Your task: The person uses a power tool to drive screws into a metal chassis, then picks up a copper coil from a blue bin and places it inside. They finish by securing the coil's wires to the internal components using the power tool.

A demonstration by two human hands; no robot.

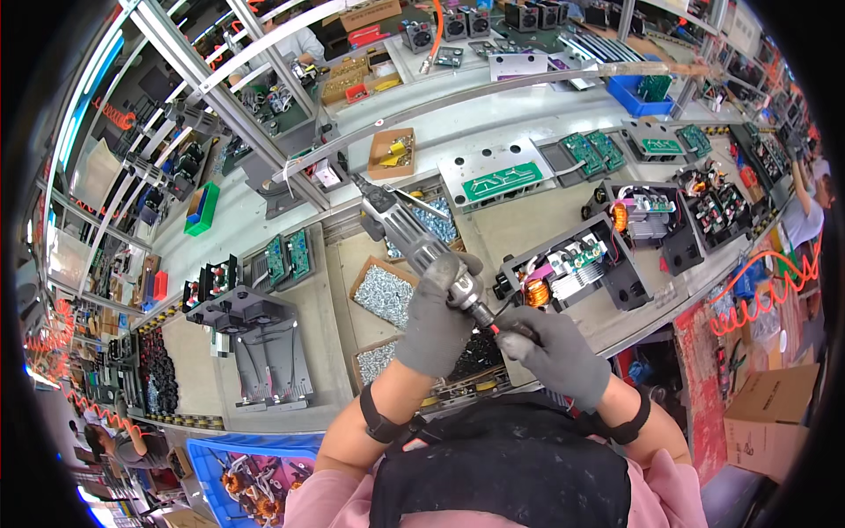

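My left hand, in a grey glove, is wrapped round the body of a grey power screwdriver. The tool lies slantwise, its narrow end toward my right hand and its other end pointing to the far left. My right hand, also gloved, is closed at the narrow end, by a small dark piece that I cannot make out. Below the tool are trays of silvery screws and a heap of black screws. To the right stands an open metal housing with a copper coil and green circuit boards.
More open housings stand farther right. On the left is a dark chassis with wires. A metal plate with a green board lies beyond the screws. A frame post rises at far left; a blue crate sits below left.
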